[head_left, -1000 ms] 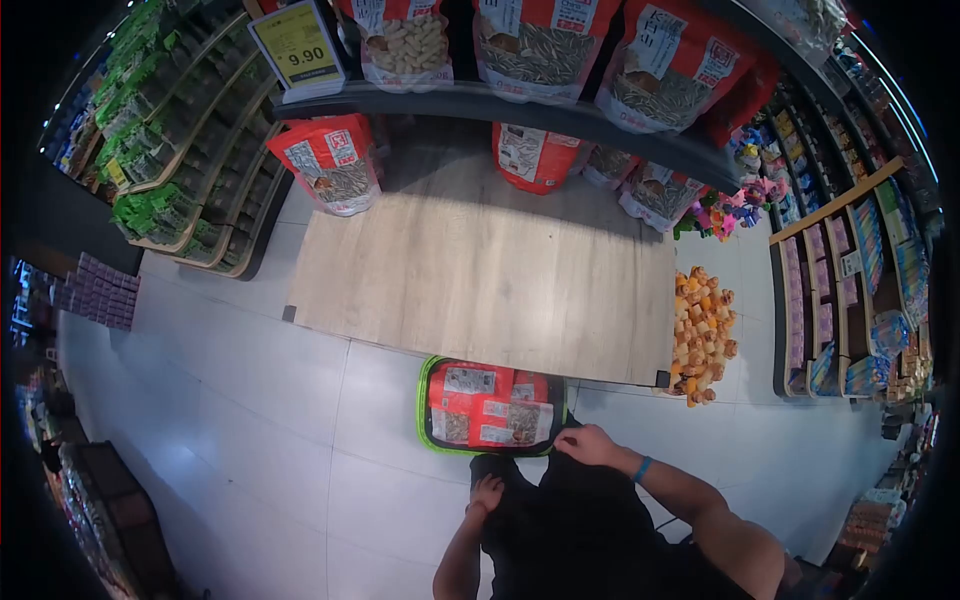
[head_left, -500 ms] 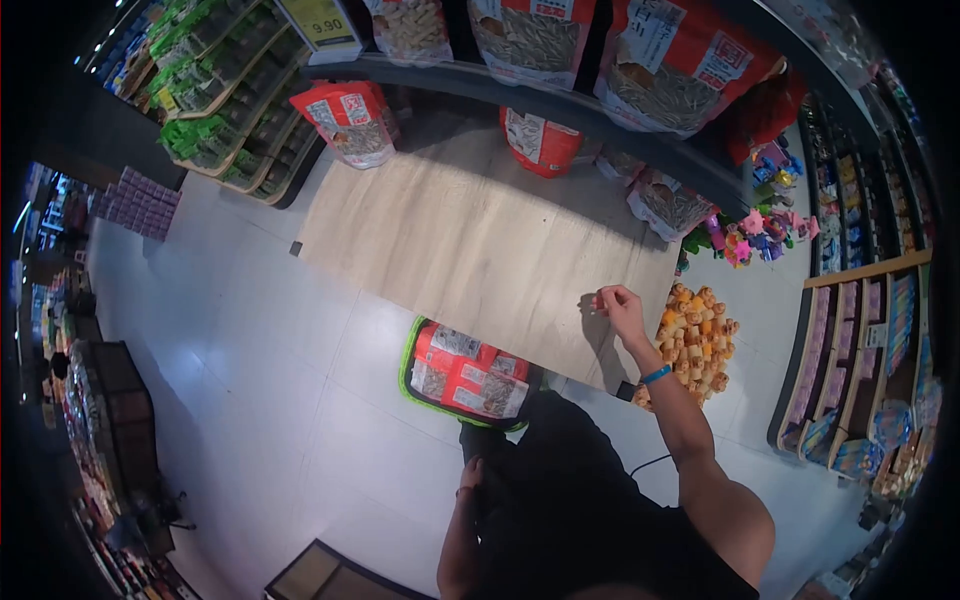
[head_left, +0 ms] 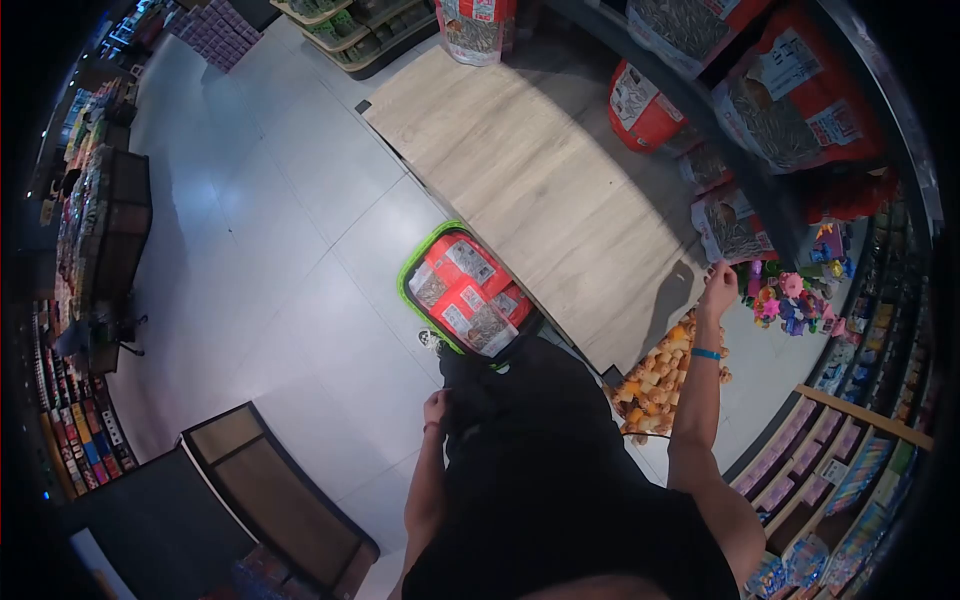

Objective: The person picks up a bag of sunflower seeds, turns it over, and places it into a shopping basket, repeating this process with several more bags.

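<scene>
My right hand [head_left: 718, 292] is at the right end of the wooden display board, its bent fingers closed at the lower edge of a red and clear bag of sunflower seeds [head_left: 735, 222]. A blue band circles that wrist. My left hand [head_left: 434, 408] hangs low beside my dark trousers with its fingers curled, and I see nothing in it. Below the board's front edge is a green-rimmed basket [head_left: 408, 275] that holds several red seed bags [head_left: 470, 265]. Part of the basket is hidden by my leg.
The wooden board [head_left: 520, 190] carries more red bags [head_left: 640, 108] towards its back. A dark shelf edge [head_left: 690, 115] with large seed bags overhangs it. Colourful decorations [head_left: 795, 300] stand at right, above a printed snack-patterned panel [head_left: 655, 385]. A brown-panelled stand [head_left: 285, 500] is at lower left.
My right hand has moved from above the board, rightward to the seed bag at its end. My left hand has shifted slightly away from my leg. The view has turned and shifted.
</scene>
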### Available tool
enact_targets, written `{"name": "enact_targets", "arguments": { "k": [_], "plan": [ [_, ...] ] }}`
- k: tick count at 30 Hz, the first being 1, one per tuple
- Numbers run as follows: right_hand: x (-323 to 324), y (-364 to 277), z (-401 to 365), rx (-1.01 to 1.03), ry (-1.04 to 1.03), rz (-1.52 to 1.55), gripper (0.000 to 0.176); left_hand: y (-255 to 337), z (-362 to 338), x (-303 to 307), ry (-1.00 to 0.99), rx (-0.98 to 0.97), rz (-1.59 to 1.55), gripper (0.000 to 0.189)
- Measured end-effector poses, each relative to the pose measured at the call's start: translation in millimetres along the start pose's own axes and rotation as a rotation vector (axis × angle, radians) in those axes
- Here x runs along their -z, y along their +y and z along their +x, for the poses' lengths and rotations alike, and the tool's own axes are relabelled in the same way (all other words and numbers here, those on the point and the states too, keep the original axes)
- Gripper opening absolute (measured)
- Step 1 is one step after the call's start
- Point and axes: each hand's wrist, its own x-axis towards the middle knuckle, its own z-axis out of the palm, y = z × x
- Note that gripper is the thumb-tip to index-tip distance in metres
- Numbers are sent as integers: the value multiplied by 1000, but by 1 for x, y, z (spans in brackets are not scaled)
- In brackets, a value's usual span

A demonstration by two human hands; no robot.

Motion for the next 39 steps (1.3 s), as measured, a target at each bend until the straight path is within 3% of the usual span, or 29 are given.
{"name": "enact_targets", "arguments": {
  "k": [3,8,13,15,16,17,20,22,23,25,28,32,37,38,39],
  "plan": [
    [-54,-30,-26,57,-342,113,16,-47,48,-7,17,-127,21,35],
    [-143,-78,-35,119,-433,33,39,-9,49,-2,-69,-139,121,33],
    [-197,-120,-14,272,-318,-65,58,-24,44,2,-59,-72,-134,30],
    [-204,-152,-7,134,-260,-242,64,-28,33,4,-24,-43,-210,29],
    [-218,-133,16,329,-152,-192,67,-27,26,5,-16,-59,-224,29],
    [-227,-131,25,374,-189,49,63,-28,16,5,22,-63,-274,27],
    [-252,-92,93,216,-332,103,57,-33,9,6,99,-54,-339,25],
    [-274,-51,139,105,-496,691,48,-43,8,5,133,-31,-348,25],
    [-274,-70,129,110,-503,691,48,-48,12,4,152,-7,-387,25],
    [-262,-119,94,-493,-385,1620,44,-49,15,2,173,16,-434,25],
    [-274,-100,117,-360,-402,1453,44,-42,15,2,196,2,-401,26],
    [-267,-142,68,-283,-378,1334,42,-50,31,1,212,12,-383,25],
    [-268,-134,68,123,-341,379,40,-49,39,0,214,31,-419,24],
    [-264,-137,61,129,-350,382,40,-49,40,-1,219,27,-410,24],
    [-255,-149,42,184,-321,130,39,-50,42,-2,225,25,-400,23]
  ]
}}
